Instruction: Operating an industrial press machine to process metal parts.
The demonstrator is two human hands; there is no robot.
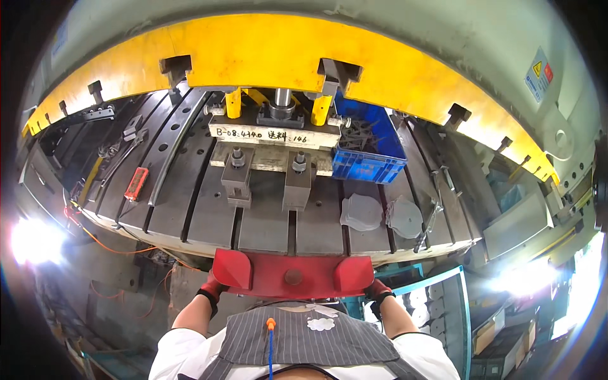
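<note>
A red control box [293,277] with a raised red guard at each end and a round knob in its middle stands between me and the press bed. My left hand [213,286], in a red glove, reaches up to the box's left end. At its right end is my right hand [378,289], also gloved in red. The guards cover the fingers of both hands, so their grip is hidden. Beyond the box, a die set [275,136] with handwriting on its pale plate sits under the yellow press ram [253,54]. Two bolted clamp blocks [297,183] stand before it.
A blue crate [369,166] holding dark metal pieces adjoins the die on the right. Two stacks of flat grey plates [362,212] lie near the bed's front edge. A red tray [136,183] and loose tools are on the left. An orange cable [120,251] hangs at the lower left.
</note>
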